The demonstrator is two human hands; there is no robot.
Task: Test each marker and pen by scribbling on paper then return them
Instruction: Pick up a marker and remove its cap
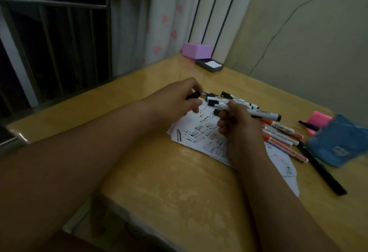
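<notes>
A white paper sheet (201, 132) covered in red and black scribbles lies on the yellow table (171, 188). My right hand (237, 126) holds a white marker with black ends (264, 114) above the sheet. My left hand (179, 100) pinches a small black cap (54, 95) just left of the marker pile. Behind the hands lie black-capped white markers (237, 100). To the right of the sheet lie red-capped markers (282, 134), side by side.
A long black pen (322, 170) and a blue pouch (338, 142) lie at the right. Pink sticky notes (318, 119) with a black marker (308, 125) on them sit behind the pouch. A pink box (196, 50) and a dark tray (209, 65) stand at the far corner.
</notes>
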